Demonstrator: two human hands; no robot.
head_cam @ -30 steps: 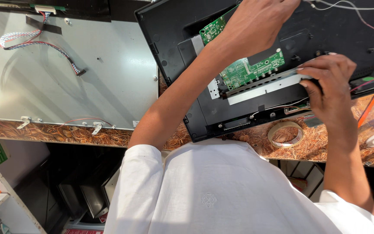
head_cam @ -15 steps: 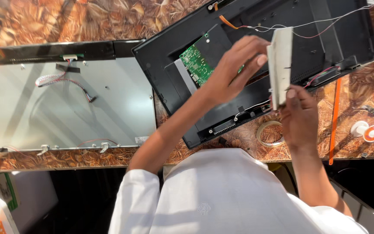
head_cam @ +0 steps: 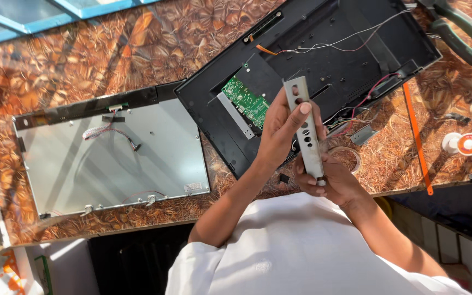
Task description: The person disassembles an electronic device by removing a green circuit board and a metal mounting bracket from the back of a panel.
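Grip: both hands pinch one thing, a long grey metal bracket [head_cam: 305,128] with punched holes, held upright above the counter's near edge.
Left hand [head_cam: 281,134]: wraps the bracket's upper half from 9 o'clock, thumb behind and a fingertip pressed on the front near the top, seemingly to steady the strip.
Right hand [head_cam: 329,180]: closes around the bracket's lower end at 6 o'clock, bearing its weight from below.
Bracket position: lifted clear of the counter, between the person's chest and the open black monitor back cover [head_cam: 323,65], facing the person as if for inspection.
Back cover: lies inside-up at 12 to 1 o'clock, so its parts are reachable; a green circuit board [head_cam: 245,101] sits in it just at 10 o'clock of the left hand, and thin white and red wires [head_cam: 345,39] trail across it.
Screen panel [head_cam: 113,158]: lies flat, metal back up, at 9 o'clock, well apart from the hands, with a small ribbon cable on it.
Counter [head_cam: 137,49]: brown, leaf-patterned.
Other things: a tape roll [head_cam: 349,157] just beside the right hand at 3 o'clock; a thin orange strip [head_cam: 416,139] farther at 3 o'clock; green-handled pliers [head_cam: 457,27] at 1 o'clock; a small round white and orange object [head_cam: 464,144] at the far right.
Clothing: white shirt, sleeves short.
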